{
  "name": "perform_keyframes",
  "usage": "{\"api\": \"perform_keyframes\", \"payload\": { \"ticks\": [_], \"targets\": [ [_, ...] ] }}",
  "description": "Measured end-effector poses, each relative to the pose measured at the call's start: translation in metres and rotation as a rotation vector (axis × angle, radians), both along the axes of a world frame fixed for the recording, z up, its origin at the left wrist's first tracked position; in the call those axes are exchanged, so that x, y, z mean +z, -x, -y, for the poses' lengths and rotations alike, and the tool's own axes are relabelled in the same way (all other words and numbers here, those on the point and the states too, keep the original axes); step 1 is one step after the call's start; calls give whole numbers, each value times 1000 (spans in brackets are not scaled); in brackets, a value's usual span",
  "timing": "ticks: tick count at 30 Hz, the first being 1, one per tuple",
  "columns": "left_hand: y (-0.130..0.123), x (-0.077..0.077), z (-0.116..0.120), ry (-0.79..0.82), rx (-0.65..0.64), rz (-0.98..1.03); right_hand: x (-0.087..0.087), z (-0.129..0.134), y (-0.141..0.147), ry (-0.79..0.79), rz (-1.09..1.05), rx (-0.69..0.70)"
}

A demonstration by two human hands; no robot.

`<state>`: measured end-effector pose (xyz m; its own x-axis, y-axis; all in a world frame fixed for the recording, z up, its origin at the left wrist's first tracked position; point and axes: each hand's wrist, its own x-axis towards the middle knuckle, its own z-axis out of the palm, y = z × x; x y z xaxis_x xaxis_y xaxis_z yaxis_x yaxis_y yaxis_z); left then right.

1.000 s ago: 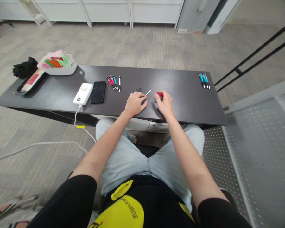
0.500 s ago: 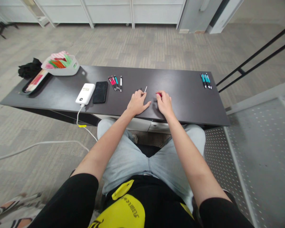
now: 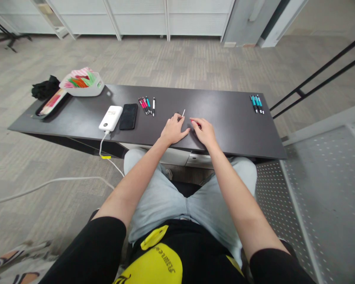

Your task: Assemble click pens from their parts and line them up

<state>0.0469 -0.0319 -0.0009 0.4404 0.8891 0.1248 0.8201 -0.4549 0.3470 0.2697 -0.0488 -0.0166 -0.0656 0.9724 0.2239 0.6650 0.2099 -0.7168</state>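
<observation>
My right hand (image 3: pixel 205 132) is closed around a small pink-red pen part (image 3: pixel 194 122), mostly hidden by the fingers, just above the black desk (image 3: pixel 227 118). To its left, my left hand (image 3: pixel 173 130) rests on the desk with its thumb stretched out apart from its fingers. By the left fingertips a thin white stick (image 3: pixel 184 113), like a pen refill, points away from me. A small dark piece shows beside those fingertips, too covered to name. Left of this hand lie pink pens (image 3: pixel 143 105), a teal pen (image 3: pixel 148 104) and a white pen (image 3: pixel 154 106).
Several teal pens (image 3: pixel 256 104) lie at the desk's right end. On the left are a black phone (image 3: pixel 128 116), a white power bank (image 3: pixel 110 118) with a cable, a white basket (image 3: pixel 87 90), a dark tray (image 3: pixel 50 108) and black cloth (image 3: pixel 45 87).
My right hand has shifted slightly left, and the pink-red part in it now points toward my left hand. The left hand stays by the white stick. The view has tilted slightly.
</observation>
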Motion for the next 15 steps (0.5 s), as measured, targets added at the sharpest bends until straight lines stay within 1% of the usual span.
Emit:
{"api": "perform_keyframes", "payload": {
  "ticks": [4, 8, 10, 13, 15],
  "targets": [
    [-1, 1, 3, -6, 31, 15, -1, 2, 2, 69, -127, -74],
    [0, 1, 7, -26, 112, 78, -1, 3, 1, 15, -269, -95],
    [0, 2, 7, -35, 154, 112, 0, 3, -2, 11, -314, -114],
    [2, 3, 8, -46, 172, 132, 2, 1, -4, 38, -288, -169],
    [3, 5, 8, -46, 161, 130, 4, 2, -2, 19, -210, -151]
  ]
}}
